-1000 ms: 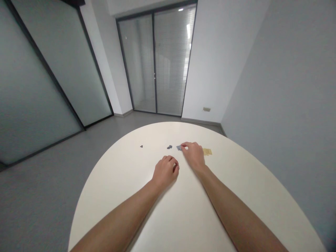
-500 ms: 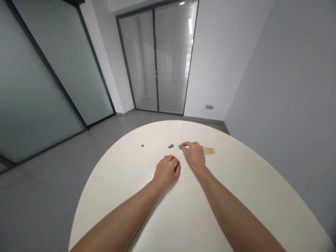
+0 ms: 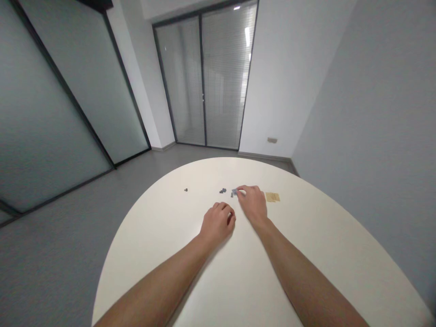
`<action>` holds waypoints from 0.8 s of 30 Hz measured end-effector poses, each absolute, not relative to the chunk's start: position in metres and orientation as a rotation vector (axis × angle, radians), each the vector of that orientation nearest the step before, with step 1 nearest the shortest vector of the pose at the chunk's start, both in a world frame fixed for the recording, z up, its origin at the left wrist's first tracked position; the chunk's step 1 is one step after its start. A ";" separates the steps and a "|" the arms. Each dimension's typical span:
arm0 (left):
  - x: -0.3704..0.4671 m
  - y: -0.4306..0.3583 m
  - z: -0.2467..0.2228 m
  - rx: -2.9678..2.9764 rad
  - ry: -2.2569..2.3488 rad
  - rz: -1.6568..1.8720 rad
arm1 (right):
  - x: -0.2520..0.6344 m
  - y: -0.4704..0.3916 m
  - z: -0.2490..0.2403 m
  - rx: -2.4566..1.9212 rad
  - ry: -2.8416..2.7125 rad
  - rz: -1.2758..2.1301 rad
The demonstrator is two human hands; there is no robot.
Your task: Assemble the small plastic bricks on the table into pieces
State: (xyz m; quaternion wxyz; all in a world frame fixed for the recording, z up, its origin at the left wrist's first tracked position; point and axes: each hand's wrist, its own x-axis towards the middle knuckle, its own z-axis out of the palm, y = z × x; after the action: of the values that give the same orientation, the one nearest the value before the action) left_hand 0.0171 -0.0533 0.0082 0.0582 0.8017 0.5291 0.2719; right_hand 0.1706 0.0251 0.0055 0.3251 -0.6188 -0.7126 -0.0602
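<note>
Toward the far edge of the round table [image 3: 221, 281], the grey-blue piece [image 3: 234, 191], long axis indiscernible, lies left of the right hand [image 3: 252, 202], the nearer hand, which pinches it narrowly, while the left hand [image 3: 217, 222] curls loosely, contents hidden.

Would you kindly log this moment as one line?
right hand: at grey pieces | left hand: loosely curled | dark pieces: on table, left of grey pieces | yellow pieces: right of right hand
</note>
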 end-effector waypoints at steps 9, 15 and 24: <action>0.016 -0.055 0.008 2.386 1.652 0.832 | 0.167 0.018 0.003 -1.418 -2.057 -0.131; 0.017 -0.056 0.008 2.366 1.704 0.818 | 0.162 0.017 0.003 -1.343 -2.151 -0.150; 0.016 -0.056 0.007 2.375 1.677 0.841 | 0.168 0.027 0.008 -1.550 -1.874 -0.149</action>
State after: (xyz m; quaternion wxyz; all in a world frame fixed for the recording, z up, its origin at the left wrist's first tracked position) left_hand 0.0162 -0.0558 0.0074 0.0574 0.7833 0.5533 0.2775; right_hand 0.1680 0.0272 0.0084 0.3453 -0.5969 -0.7219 -0.0573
